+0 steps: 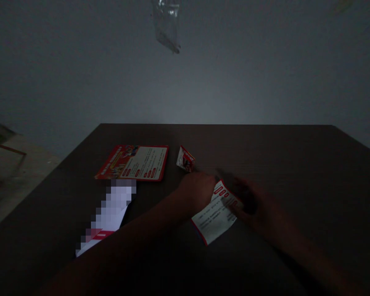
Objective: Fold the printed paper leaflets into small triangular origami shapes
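Observation:
A folded white sheet with red edges and red labels (214,220) lies tilted near the middle of the dark table. My left hand (199,189) is closed at the sheet's upper left corner; its fingertips are hidden. On the sheet's right edge rests my right hand (249,201), thumb over the paper and fingers spread but blurred. Just behind my left hand stands a small folded red and white paper piece (186,159). A flat red and white printed card (142,163) lies to the left.
A lit phone-like screen (111,218), partly pixelated, lies left of my left forearm on the dark table (265,148). Above, a clear plastic bag (167,26) hangs against the grey wall.

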`<state>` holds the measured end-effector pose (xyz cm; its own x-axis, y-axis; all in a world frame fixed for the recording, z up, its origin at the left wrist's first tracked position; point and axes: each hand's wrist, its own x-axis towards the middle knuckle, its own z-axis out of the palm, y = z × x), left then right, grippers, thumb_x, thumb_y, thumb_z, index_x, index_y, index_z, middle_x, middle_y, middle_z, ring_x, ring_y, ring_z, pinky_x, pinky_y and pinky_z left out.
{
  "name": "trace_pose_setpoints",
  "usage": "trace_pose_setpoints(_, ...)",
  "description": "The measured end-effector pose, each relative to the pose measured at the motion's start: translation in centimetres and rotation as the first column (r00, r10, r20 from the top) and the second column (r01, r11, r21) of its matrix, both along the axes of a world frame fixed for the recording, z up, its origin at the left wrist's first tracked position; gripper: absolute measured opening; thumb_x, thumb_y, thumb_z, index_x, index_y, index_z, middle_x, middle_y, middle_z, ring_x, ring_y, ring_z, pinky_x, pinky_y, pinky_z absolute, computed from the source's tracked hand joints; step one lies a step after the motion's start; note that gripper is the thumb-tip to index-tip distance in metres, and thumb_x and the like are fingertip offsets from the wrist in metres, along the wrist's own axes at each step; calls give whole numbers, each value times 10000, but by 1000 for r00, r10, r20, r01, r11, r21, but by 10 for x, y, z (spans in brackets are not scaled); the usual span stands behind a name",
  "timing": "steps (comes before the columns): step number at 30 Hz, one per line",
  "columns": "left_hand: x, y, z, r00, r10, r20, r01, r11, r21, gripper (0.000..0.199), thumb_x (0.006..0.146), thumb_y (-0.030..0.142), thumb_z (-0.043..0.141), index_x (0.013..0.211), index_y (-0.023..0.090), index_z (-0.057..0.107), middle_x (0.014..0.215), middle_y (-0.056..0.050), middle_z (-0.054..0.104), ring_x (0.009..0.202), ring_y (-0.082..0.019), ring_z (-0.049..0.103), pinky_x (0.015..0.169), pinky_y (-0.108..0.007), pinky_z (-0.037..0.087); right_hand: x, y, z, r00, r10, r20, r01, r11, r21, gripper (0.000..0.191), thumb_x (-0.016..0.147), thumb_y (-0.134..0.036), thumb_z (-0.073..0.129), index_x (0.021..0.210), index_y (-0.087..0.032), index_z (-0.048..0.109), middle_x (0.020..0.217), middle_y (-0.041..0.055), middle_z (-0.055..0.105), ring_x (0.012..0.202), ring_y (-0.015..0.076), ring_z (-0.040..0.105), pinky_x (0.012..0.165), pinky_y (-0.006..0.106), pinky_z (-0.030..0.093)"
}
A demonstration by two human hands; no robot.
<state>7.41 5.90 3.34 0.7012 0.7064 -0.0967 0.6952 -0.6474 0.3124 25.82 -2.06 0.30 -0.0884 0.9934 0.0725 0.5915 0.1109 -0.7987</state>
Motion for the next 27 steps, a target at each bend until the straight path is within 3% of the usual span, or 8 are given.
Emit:
trace_pose_setpoints(3,15,-1,-1,997,-58,-52,62,994,86,230,827,131,487,743,136,700,743,-146,697,694,-242,655,623,-306,458,1,-9,8,951,57,303,-126,969,213,340,798,-197,579,1135,-237,583,1181,91,595,1074,275,556,912,440,445)
trace_pose_setpoints(6,23,2,0,987,-129,-94,142,978,153,234,854,123,467,779,125,689,791,-140,701,725,-252,660,649,-338,476,-3,-19,10,843,233,485,-353,920,172,183,847,-165,531,986,-217,638,1015,76,644,907,235,593,818,419,464)
trace_pose_setpoints(9,25,7,1,974,-182,-132,207,955,211,215,858,107,473,801,110,680,825,-136,701,762,-272,660,662,-374,482,-8,-27,2,768,264,583,-443,877,187,177,876,-139,499,964,-188,645,971,66,647,885,217,585,834,404,457)
trace_pose_setpoints(12,24,10,1,967,-202,-155,237,937,258,196,868,109,481,831,113,673,856,-120,701,811,-257,656,701,-370,478,-10,-32,-9,724,207,658,-492,824,281,238,896,-146,462,1076,-155,617,1066,92,638,1022,253,556,914,427,427)
trace_pose_setpoints(15,23,10,-1,964,-209,-167,250,924,290,181,877,119,483,862,127,664,881,-99,697,838,-243,650,698,-350,474,-12,-33,-14,697,182,693,-510,806,300,269,905,-163,442,1121,-149,603,1092,88,637,1054,260,545,938,427,415)
trace_pose_setpoints(21,22,10,-11,969,-184,-167,231,912,338,170,885,134,479,940,136,640,914,-86,681,863,-234,636,703,-344,472,-14,-32,-16,686,177,705,-499,821,279,277,889,-169,473,1136,-159,599,1088,84,633,1064,256,533,969,430,383)
trace_pose_setpoints(27,22,11,-11,973,-163,-167,212,916,341,191,899,143,456,934,146,644,889,-82,681,857,-225,641,702,-342,481,-19,-31,-16,693,182,698,-494,825,276,188,872,-187,520,1015,-173,641,989,55,642,958,228,553,949,419,398)
